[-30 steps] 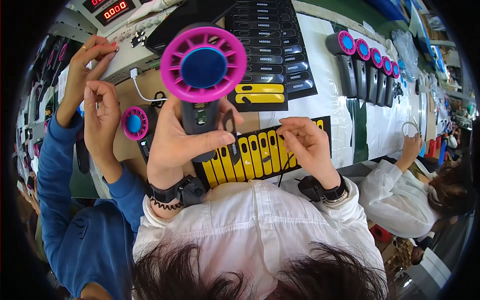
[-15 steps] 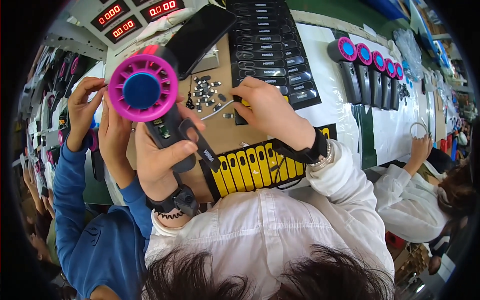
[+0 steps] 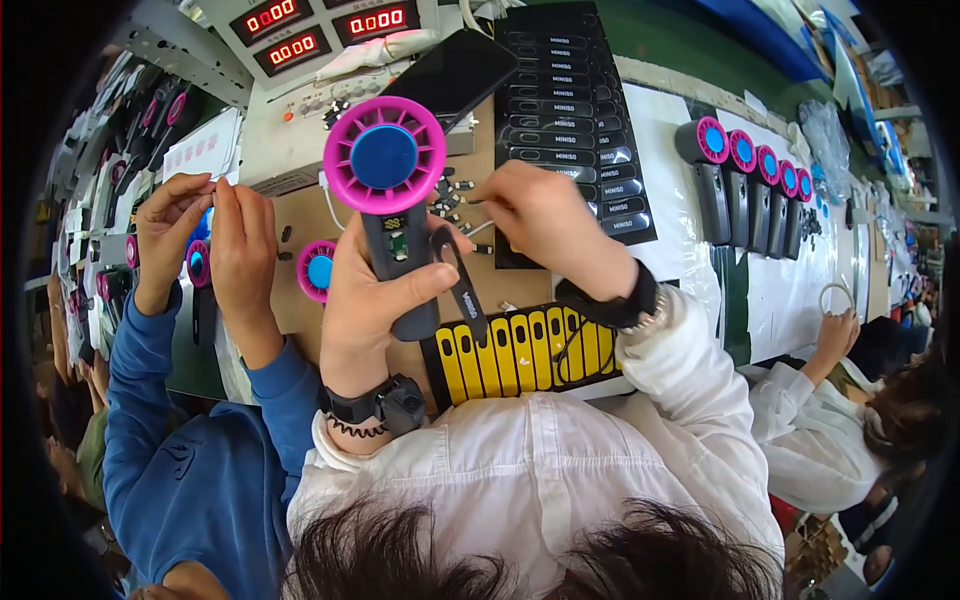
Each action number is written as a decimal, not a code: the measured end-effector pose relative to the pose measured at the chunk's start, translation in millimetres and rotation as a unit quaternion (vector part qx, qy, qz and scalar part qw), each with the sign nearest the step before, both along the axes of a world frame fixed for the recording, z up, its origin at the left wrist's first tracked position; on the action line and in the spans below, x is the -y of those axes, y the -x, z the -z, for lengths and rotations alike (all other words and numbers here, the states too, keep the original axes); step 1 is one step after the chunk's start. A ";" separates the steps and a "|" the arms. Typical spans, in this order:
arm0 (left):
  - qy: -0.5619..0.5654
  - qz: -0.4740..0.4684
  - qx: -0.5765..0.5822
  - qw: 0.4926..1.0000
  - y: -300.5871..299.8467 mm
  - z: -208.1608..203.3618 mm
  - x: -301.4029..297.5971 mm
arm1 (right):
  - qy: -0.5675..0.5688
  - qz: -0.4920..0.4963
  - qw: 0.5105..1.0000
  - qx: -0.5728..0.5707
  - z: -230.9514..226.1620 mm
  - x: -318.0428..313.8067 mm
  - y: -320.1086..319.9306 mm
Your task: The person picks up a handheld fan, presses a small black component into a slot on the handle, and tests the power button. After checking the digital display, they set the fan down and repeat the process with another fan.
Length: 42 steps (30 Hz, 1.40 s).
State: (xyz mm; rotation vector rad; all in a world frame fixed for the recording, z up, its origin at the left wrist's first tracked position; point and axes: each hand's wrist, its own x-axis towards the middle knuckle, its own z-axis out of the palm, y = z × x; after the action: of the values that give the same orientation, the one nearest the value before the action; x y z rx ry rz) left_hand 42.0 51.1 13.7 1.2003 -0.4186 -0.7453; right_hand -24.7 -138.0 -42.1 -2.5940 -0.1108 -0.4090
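Observation:
A handheld fan [image 3: 425, 185], with a magenta ring, blue centre and black handle, stands upright in my left hand [image 3: 360, 320]. A slot in its handle bares a green circuit board [image 3: 399, 246]. The same hand also holds a narrow black cover strip [image 3: 459, 285], slanting beside the handle. My right hand [image 3: 545, 210] is closed, thumb and forefinger pinched at the edge of a pile of small black and silver parts [image 3: 455, 190]. A dark speck shows at the fingertips, too small to name. Below them lies a white cable [image 3: 493, 224].
Black sheets of cover strips [image 3: 560, 140] lie beyond my right hand; a yellow-slotted tray [image 3: 515, 350] lies nearer. Several finished-looking fans [image 3: 740, 200] line the right. A phone [image 3: 455, 75] rests before a meter box [image 3: 330, 30]. At left, a co-worker's hands [image 3: 235, 235] work close by.
The fan in my left hand has moved right, uncovering another fan on the table. My right hand stays by the small parts, its fingertips now above the white cable. The view has shifted slightly.

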 end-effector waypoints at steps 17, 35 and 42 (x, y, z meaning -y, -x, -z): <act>0.144 0.177 -0.155 0.961 27.0 -8.1 23.6 | 0.016 -0.064 0.974 0.215 -92.0 1.1 83.2; -0.024 0.057 -0.141 0.988 48.9 -1.5 52.7 | -0.302 0.169 0.930 0.122 -83.0 -4.7 96.8; -0.037 0.102 -0.111 0.988 46.7 3.2 55.3 | -0.188 0.089 0.972 0.109 -94.5 1.4 93.2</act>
State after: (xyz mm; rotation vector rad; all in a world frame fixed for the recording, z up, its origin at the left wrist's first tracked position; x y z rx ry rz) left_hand -4.7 -4.2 10.4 1.1383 -0.3341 -1.0679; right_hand -117.9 -139.3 52.3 -2.1865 0.1154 -0.7071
